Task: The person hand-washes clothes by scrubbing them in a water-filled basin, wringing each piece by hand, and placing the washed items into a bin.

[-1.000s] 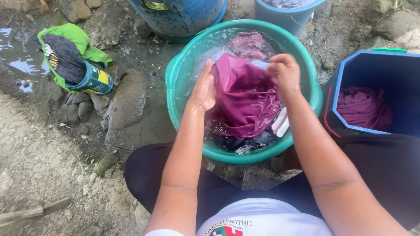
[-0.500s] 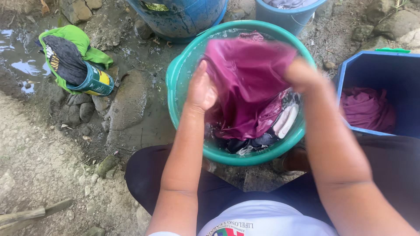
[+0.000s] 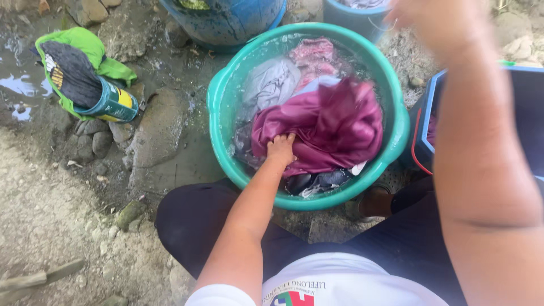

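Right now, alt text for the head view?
The person's left hand presses a wet maroon cloth garment in a round teal plastic basin of water and laundry, on muddy, stony ground. The right hand is raised and blurred, near the top edge, holding nothing visible. A dark blue plastic bin stands to the right.

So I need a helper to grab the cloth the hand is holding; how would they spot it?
Find the green basin in front of the person. In its water lies the maroon cloth, gripped at its near edge by the left hand. It is darker than the grey and pink pieces behind it.
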